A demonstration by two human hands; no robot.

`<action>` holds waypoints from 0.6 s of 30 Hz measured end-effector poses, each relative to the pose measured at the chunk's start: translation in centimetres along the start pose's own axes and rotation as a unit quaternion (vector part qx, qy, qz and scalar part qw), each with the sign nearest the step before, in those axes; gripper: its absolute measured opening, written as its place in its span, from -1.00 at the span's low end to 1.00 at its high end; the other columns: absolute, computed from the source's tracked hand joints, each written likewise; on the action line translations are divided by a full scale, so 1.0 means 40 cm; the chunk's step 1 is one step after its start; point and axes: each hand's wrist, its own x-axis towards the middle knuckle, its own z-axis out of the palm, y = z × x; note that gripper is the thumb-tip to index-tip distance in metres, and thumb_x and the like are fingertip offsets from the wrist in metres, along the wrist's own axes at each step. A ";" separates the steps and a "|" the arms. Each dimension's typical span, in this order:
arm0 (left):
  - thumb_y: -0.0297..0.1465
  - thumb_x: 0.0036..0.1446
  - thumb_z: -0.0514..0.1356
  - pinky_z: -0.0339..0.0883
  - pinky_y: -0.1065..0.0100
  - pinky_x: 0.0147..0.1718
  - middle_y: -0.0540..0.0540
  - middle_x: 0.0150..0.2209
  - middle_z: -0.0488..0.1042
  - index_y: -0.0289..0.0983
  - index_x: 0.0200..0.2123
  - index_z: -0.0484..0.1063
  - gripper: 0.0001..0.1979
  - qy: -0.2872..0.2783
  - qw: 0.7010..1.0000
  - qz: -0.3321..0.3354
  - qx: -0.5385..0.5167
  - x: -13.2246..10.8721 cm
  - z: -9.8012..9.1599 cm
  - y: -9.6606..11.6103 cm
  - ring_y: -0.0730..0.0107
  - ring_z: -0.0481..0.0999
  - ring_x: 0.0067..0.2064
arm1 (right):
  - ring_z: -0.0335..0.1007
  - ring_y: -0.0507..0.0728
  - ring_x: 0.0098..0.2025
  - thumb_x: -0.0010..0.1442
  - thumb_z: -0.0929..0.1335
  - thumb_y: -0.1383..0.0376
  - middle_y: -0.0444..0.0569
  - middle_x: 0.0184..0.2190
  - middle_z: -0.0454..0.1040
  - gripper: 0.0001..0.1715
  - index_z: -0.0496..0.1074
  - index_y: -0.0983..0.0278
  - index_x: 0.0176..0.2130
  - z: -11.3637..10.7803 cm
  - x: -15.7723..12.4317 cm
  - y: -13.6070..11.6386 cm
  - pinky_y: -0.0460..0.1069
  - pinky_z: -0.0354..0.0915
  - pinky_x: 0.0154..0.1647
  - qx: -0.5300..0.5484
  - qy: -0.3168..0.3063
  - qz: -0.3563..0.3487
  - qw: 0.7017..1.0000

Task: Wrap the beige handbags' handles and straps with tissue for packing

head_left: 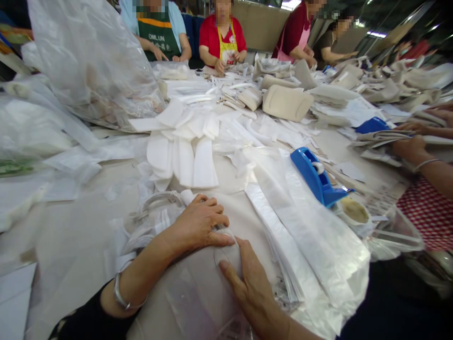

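A pale grey-beige item [198,283], partly under clear film, lies at the table's front edge. My left hand [201,222], with a silver bangle on the wrist, bends over the item's rounded upper end, its thumb pressed along the edge. From the right, my right hand [247,274] grips the same end, thumb on top and fingers round the far side. The right fingertips are mostly hidden. Just beyond my left hand lie a clear ring-shaped piece [163,198] and white strips.
White foam pieces [186,160] lie ahead. Clear bags [300,222], a blue tape dispenser [314,179] and a tape roll [354,211] are at the right. A large plastic bag [92,61] stands left. Several people work around the table, one close at right.
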 end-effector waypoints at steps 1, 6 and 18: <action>0.06 0.02 0.24 -0.02 0.17 -0.04 0.01 -0.35 0.46 -0.12 -0.31 0.55 -0.61 -0.003 1.000 -0.003 0.002 0.002 -0.001 0.003 0.27 0.36 -0.15 | 0.10 0.34 0.26 0.19 0.32 0.05 0.12 0.20 0.26 -0.34 0.18 0.20 0.20 0.012 0.001 0.010 0.20 0.05 0.29 -0.023 0.011 -0.004 1.000; -0.04 0.03 0.28 -0.05 0.18 0.01 0.03 -0.23 0.48 -0.12 -0.34 0.53 -0.71 0.015 1.000 -0.003 -0.012 0.009 0.005 0.004 0.30 0.37 -0.11 | 0.24 0.45 0.13 0.06 0.42 0.07 0.19 0.07 0.37 -0.35 0.32 0.24 0.10 0.036 0.017 0.033 0.36 0.14 0.19 -0.134 0.050 -0.067 0.987; -0.08 -0.01 0.33 -0.04 0.20 0.01 0.08 -0.38 0.51 -0.16 -0.40 0.51 -0.72 -0.002 1.000 -0.007 0.014 0.040 0.013 0.066 0.31 0.36 -0.15 | 0.41 0.24 -0.08 -0.07 0.45 0.29 0.02 -0.14 0.44 -0.47 0.30 0.26 -0.07 -0.052 0.014 0.046 0.11 0.39 -0.06 -0.024 0.017 -0.084 0.996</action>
